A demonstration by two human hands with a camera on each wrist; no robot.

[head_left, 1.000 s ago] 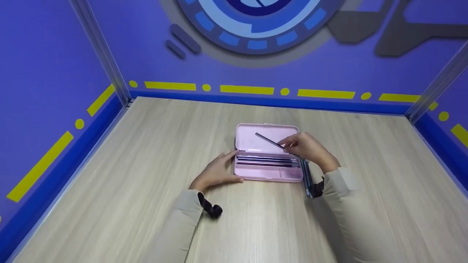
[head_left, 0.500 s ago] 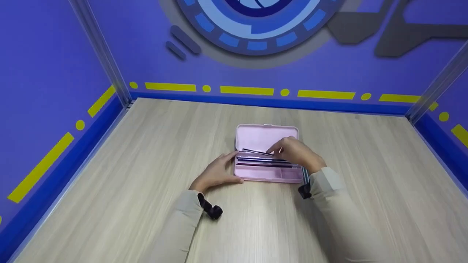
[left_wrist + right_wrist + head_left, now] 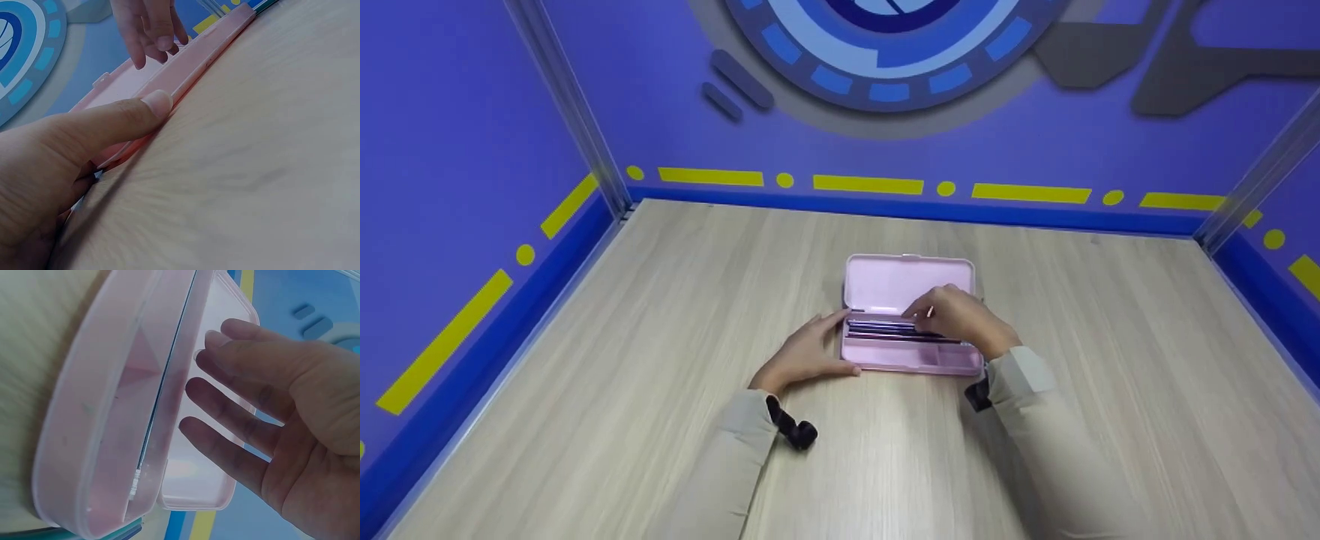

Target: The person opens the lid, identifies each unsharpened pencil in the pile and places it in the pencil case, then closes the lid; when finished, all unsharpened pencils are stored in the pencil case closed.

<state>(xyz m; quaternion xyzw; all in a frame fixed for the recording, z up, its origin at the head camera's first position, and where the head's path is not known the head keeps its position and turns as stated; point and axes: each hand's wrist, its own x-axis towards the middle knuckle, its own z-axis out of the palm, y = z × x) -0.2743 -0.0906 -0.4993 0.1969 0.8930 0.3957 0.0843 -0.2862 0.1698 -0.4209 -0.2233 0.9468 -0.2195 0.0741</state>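
Note:
A pink pencil case (image 3: 889, 354) lies on the table with its lid (image 3: 877, 281) raised at the back. Several dark pencils (image 3: 877, 330) lie side by side in its rear compartment. My left hand (image 3: 801, 352) grips the left end of the case, its thumb (image 3: 126, 121) along the front wall in the left wrist view. My right hand (image 3: 956, 319) hovers over the rear compartment, fingers loosely bent and nothing visible between them. The right wrist view shows one pencil (image 3: 160, 391) with a silver end (image 3: 134, 484) inside the case; the front compartments hold nothing.
Teal pencils (image 3: 109, 534) lie against the right end of the case, mostly hidden under the right arm in the head view. Blue printed panels (image 3: 810, 142) enclose the wooden table (image 3: 697, 262) at the back and sides.
The pencil in my right hand has gone down into the rear compartment, and the fingers have let go. The right hand moved left and down; my left hand stayed put.

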